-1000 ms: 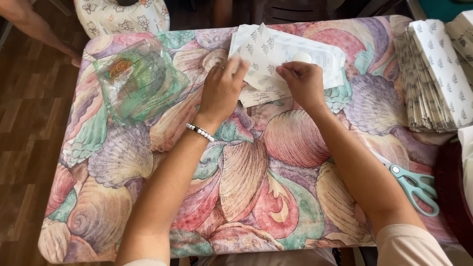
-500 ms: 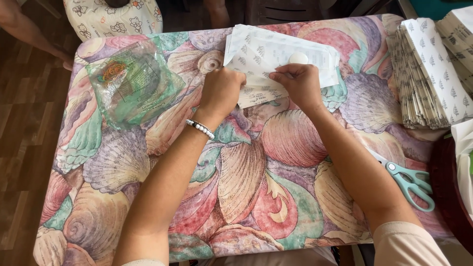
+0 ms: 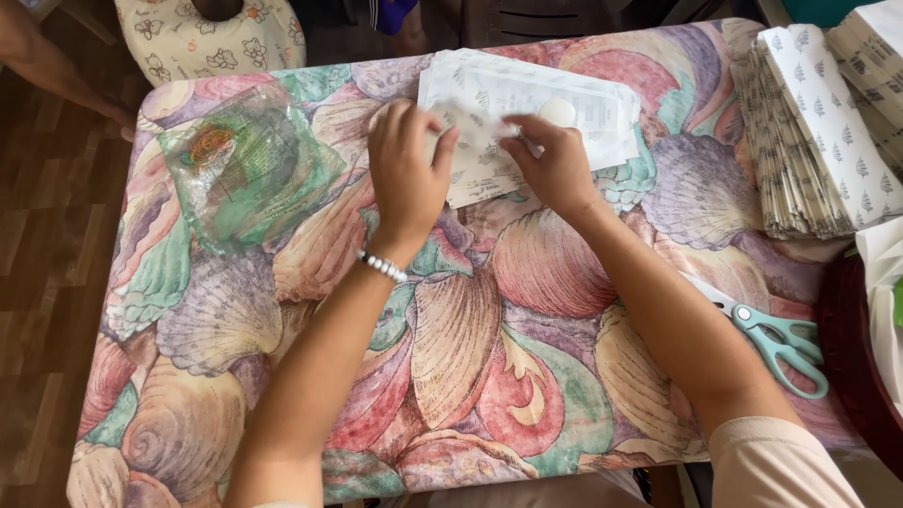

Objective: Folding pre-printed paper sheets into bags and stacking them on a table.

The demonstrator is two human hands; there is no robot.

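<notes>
Both hands are pinching the near edge of a flat white paper sheet printed with small grey leaf shapes (image 3: 489,127), which is lying at the far middle of the table on top of a few similar white sheets (image 3: 602,113). The left hand (image 3: 404,169), wearing a white bead bracelet (image 3: 384,268) at the wrist, is curling its fingers over the sheet's left part, closed on the paper. The right hand (image 3: 555,165) is gripping the paper just beside it, thumb and fingertips drawn narrow together on the edge. Judging by the pose, the hands are creasing or folding the paper, and the fold looks only begun; a next move would call for keeping both edges lined up and pressing the crease flat against the table. The table is wearing a glossy cloth with large pastel seashell patterns (image 3: 451,357). To the left, well apart from the hands, a crumpled clear plastic bag with green and orange contents (image 3: 245,165) is resting. At the far right a tall stack of folded leaf-print papers (image 3: 809,132) is standing, and teal-handled scissors (image 3: 776,339) are lying near the right forearm.
</notes>
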